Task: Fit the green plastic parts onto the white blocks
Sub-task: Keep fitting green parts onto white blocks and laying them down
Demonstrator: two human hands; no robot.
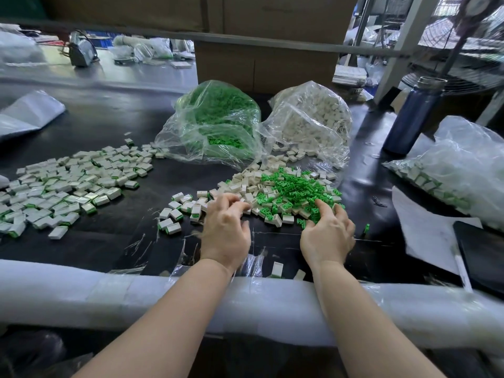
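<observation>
The black table [114,126] carries everything, and the biggest containers sit toward twelve o'clock: a clear bag of green plastic parts [218,115], mouth open toward the person, and touching it at its three o'clock side a clear bag of white blocks [313,115], spilling blocks from its mouth. At three o'clock a third clear bag [461,170] holds what look like finished blocks with green edges. At nine o'clock lies a broad spread of fitted blocks [62,186]. In the centre, a mixed heap of loose white blocks [245,184] and green parts [294,189] is the working stock. Both pieces look light, rigid and smooth, likely prone to skittering, so pinching each by its side faces seems best. The left hand [226,227] rests curled, fingertips among the white blocks; the right hand [327,233] curls into the green parts; whether either actually grips a piece I cannot tell.
</observation>
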